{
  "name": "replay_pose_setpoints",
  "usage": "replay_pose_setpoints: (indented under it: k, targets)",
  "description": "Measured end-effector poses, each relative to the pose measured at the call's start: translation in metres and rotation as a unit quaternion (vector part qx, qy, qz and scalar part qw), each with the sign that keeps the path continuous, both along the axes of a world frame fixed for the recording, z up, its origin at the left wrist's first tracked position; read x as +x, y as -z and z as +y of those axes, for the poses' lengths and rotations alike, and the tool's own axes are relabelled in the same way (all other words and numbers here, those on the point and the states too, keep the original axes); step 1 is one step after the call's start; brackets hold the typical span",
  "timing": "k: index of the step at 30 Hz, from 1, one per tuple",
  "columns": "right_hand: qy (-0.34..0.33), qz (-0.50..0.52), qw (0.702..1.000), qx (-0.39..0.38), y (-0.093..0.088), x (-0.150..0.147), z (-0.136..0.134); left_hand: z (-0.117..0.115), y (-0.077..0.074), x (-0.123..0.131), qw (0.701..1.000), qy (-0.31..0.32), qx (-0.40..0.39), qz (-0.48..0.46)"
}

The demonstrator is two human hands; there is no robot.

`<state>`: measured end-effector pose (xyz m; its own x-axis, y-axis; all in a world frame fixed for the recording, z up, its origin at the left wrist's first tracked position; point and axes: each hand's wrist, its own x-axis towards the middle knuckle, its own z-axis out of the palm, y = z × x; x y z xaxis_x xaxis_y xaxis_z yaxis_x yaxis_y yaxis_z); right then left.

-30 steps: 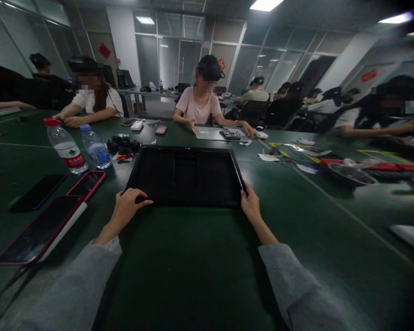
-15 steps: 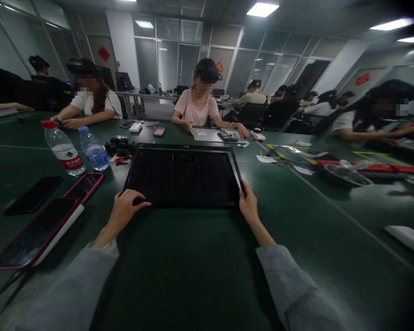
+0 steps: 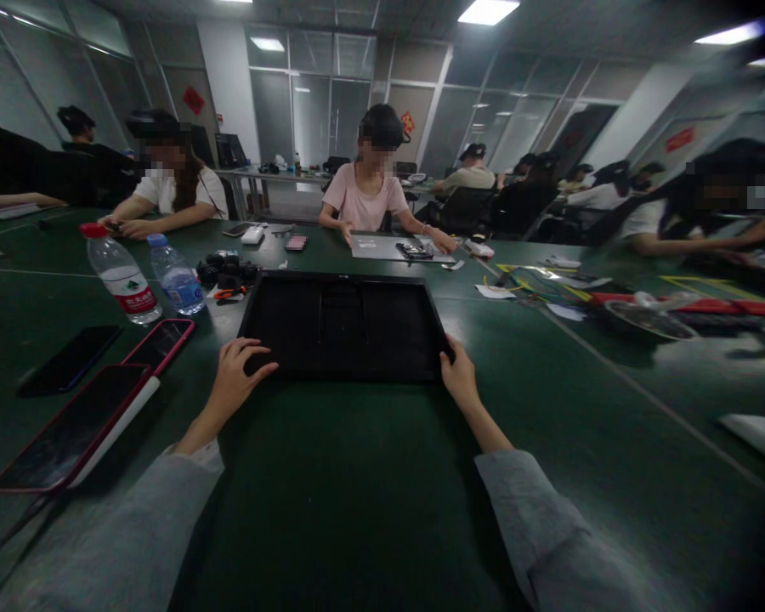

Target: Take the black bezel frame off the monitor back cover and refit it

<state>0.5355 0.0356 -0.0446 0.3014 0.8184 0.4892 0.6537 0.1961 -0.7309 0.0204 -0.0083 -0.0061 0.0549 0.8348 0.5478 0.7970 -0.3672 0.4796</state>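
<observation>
Open-plan office workroom, long green benches (image 3: 370, 510), seated co-workers (image 3: 366, 191) handling electronics, glass partition walls (image 3: 312, 110), ceiling light panels (image 3: 488, 10), phones (image 3: 76, 425)

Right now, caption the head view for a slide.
Left hand rests on and right hand grips the near corners of a black panel on a green table.

You are looking at a black panel (image 3: 344, 327) lying flat on the green table (image 3: 357, 484), mid-frame, its raised rim showing and its long side facing you.
</observation>
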Motion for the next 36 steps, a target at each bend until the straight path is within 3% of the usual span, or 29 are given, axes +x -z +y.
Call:
replay_pose_setpoints:
  k: [3, 5, 10, 17, 30, 36]
  targets:
    - [-0.018, 0.022, 1.0, 0.003, 0.002, 0.003, 0.004, 0.005, 0.007, -0.005, 0.992, -0.107, 0.001, -0.068]
    - [-0.033, 0.051, 0.998, 0.001, 0.004, 0.006, 0.008, 0.008, 0.012, -0.011, 0.985, -0.141, -0.037, -0.095]
    - [-0.031, 0.08, 0.996, -0.003, 0.008, 0.009, 0.014, 0.011, 0.014, -0.023, 0.976, -0.141, -0.104, -0.131]
    - [-0.013, 0.035, 0.999, 0.002, 0.0, 0.003, 0.003, 0.009, 0.002, -0.023, 0.967, -0.174, -0.144, -0.121]
    - [-0.009, -0.037, 0.999, -0.038, -0.003, 0.0, -0.003, -0.002, -0.012, -0.018, 0.969, -0.182, -0.138, 0.094]
    - [-0.029, -0.036, 0.998, -0.036, -0.001, 0.001, 0.001, 0.003, -0.01, -0.022, 0.965, -0.194, -0.174, 0.012]
